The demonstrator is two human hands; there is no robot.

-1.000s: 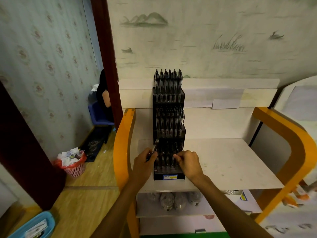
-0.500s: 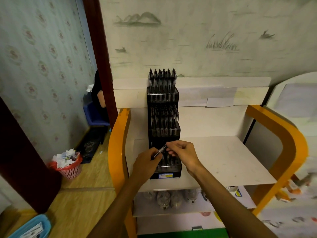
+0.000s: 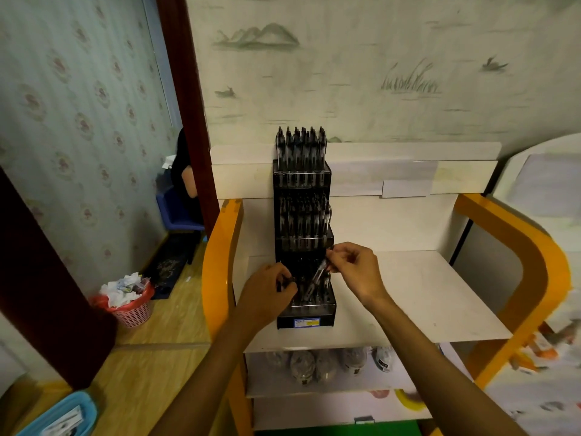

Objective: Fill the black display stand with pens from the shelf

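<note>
The black display stand (image 3: pixel 303 234) stands upright on the white shelf (image 3: pixel 424 297), against its back panel, with three stepped tiers. One pen (image 3: pixel 318 276) is pinched at its upper end between the thumb and fingertips of the right hand (image 3: pixel 355 272), which hovers just right of the stand's lowest tier; the pen slants down and to the left, its lower tip among the pens already standing in that tier. The left hand (image 3: pixel 267 292) sits at the stand's lower left corner with its fingers curled around something small and dark; it looks like more pens, but blur and shadow keep me from telling how many. The top tier holds a full row of pens (image 3: pixel 301 152), roughly six across at the front, and the middle tier looks equally packed, though an exact count cannot be made. The lowest tier is only partly filled. A blue and yellow label (image 3: pixel 306 323) marks the stand's base. Left of the stand, on the floor, one pink waste basket (image 3: pixel 132 309) sits heaped with paper. Below the stand, the lower shelf carries about five clear bags (image 3: pixel 327 363).
</note>
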